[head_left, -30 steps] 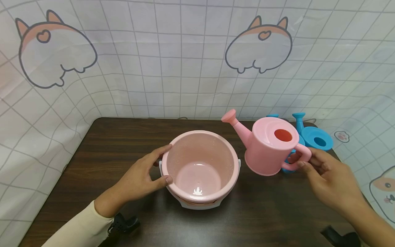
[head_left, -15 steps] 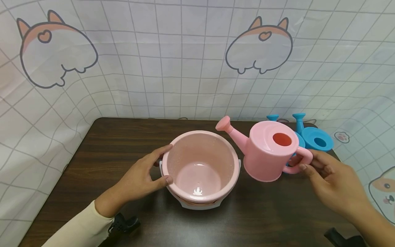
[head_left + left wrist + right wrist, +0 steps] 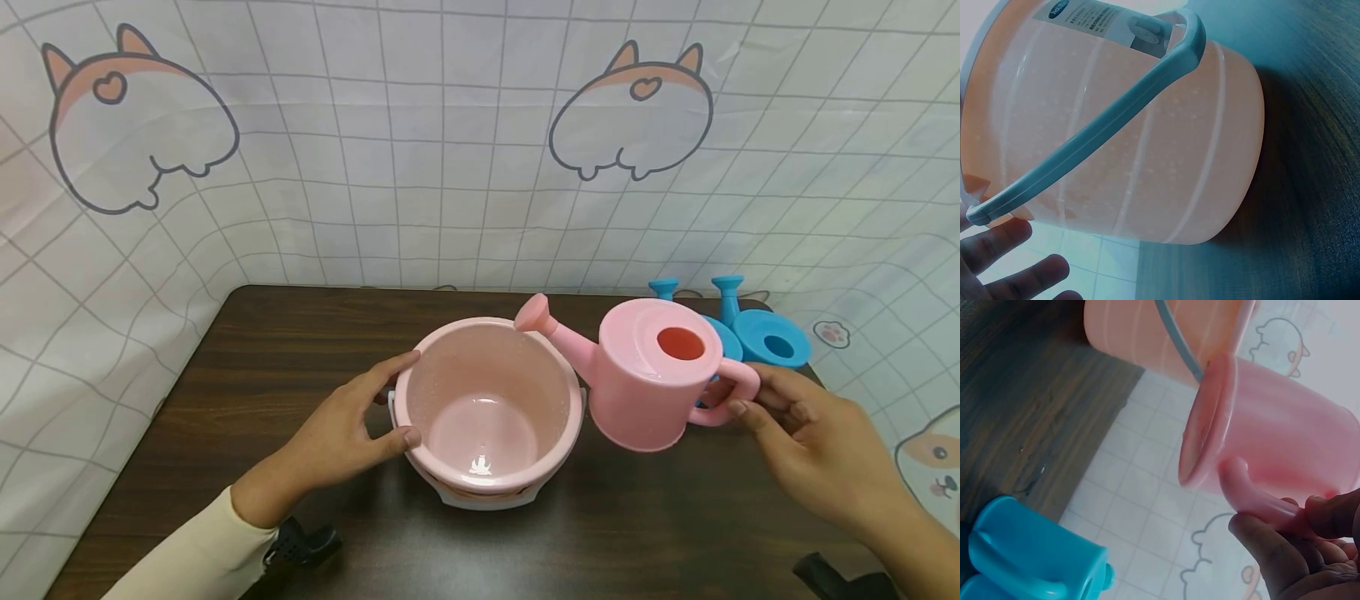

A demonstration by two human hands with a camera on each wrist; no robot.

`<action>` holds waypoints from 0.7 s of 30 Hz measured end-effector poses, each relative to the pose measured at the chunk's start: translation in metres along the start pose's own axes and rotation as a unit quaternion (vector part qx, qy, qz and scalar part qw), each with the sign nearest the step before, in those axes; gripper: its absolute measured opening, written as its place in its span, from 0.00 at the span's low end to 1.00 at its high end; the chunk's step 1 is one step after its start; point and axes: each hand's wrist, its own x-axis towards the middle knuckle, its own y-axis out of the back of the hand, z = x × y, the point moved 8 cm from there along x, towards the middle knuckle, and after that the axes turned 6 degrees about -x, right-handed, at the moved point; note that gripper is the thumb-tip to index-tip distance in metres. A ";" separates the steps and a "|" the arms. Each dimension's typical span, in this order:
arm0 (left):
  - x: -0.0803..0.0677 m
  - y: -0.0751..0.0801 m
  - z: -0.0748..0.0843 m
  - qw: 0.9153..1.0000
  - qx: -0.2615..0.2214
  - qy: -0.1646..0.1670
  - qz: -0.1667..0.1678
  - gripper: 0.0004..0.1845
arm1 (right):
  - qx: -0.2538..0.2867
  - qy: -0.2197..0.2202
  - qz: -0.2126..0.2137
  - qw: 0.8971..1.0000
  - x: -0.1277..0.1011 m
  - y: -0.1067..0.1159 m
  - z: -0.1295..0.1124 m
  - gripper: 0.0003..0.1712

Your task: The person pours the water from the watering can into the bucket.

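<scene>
One steadied, one raised

Just right of my left grip (image 3: 337, 437) stands the bucket (image 3: 480, 354); thumb and forefinger rest on its rim (image 3: 487, 485), hand spread and loose; I'd press enough to prevent skidding. Left of my right grip (image 3: 821, 442) I hold the pink watering can (image 3: 648, 383) by its handle (image 3: 746, 379), fingers closed round it, spout head (image 3: 532, 312) seemingly over the bucket's far-right edge; level and slow looks best. Grid-patterned cloth (image 3: 450, 167) hangs beyond both grips, dark wood desk (image 3: 300, 358) lies beneath, two blue cans (image 3: 761, 323) sit past my right.

On table (image 3: 300, 350): bucket (image 3: 491, 358); blue cans (image 3: 752, 331), apparently.
</scene>
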 end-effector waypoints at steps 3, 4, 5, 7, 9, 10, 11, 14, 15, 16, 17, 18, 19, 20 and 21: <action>0.000 0.000 0.000 1.000 -0.003 -0.001 0.000 0.45 | -0.012 0.001 -0.001 1.000 0.000 0.000 0.000 0.20; 0.000 0.000 0.000 1.000 -0.003 -0.001 0.000 0.45 | -0.012 0.003 -0.001 1.000 0.000 0.001 -0.001 0.20; 0.000 0.000 0.000 1.000 -0.002 -0.002 0.000 0.45 | -0.011 0.007 0.001 1.000 0.001 0.001 -0.002 0.20; 0.000 0.000 0.000 1.000 -0.002 -0.002 0.000 0.45 | -0.011 0.016 0.004 1.000 0.001 0.002 -0.004 0.21; 0.000 0.000 0.000 1.000 0.000 -0.001 0.000 0.45 | -0.011 0.026 0.006 1.000 0.002 0.002 -0.007 0.22; 0.000 0.000 0.000 1.000 0.001 0.000 0.000 0.45 | -0.009 0.028 0.007 1.000 0.003 0.003 -0.007 0.22; 0.000 0.000 0.000 1.000 0.001 0.000 -0.001 0.45 | -0.011 0.029 0.007 0.999 0.003 0.003 -0.008 0.22; 0.000 0.000 0.000 1.000 0.001 0.001 -0.002 0.45 | -0.019 0.030 0.007 0.999 0.003 0.004 -0.008 0.22; 0.000 0.000 0.001 1.000 0.000 0.001 -0.002 0.45 | -0.021 0.030 0.008 0.999 0.003 0.004 -0.007 0.22; 0.000 0.000 0.001 1.000 -0.001 0.001 -0.002 0.45 | -0.023 0.031 0.008 0.999 0.003 0.004 -0.007 0.22; 0.000 0.000 0.001 1.000 -0.002 0.002 -0.002 0.45 | -0.025 0.034 0.009 0.999 0.003 0.004 -0.007 0.22; 0.000 0.000 0.001 1.000 -0.002 0.002 -0.001 0.45 | -0.024 0.036 0.008 0.999 0.003 0.004 -0.008 0.23; -0.001 0.000 0.001 1.000 -0.001 0.002 0.000 0.45 | -0.022 0.039 0.008 0.999 0.003 0.004 -0.008 0.23; -0.001 0.000 0.001 1.000 -0.001 0.002 0.000 0.45 | -0.024 0.041 0.007 0.999 0.004 0.004 -0.009 0.23; -0.001 0.000 0.001 1.000 -0.002 0.002 0.001 0.45 | -0.022 0.044 0.006 0.999 0.004 0.004 -0.010 0.23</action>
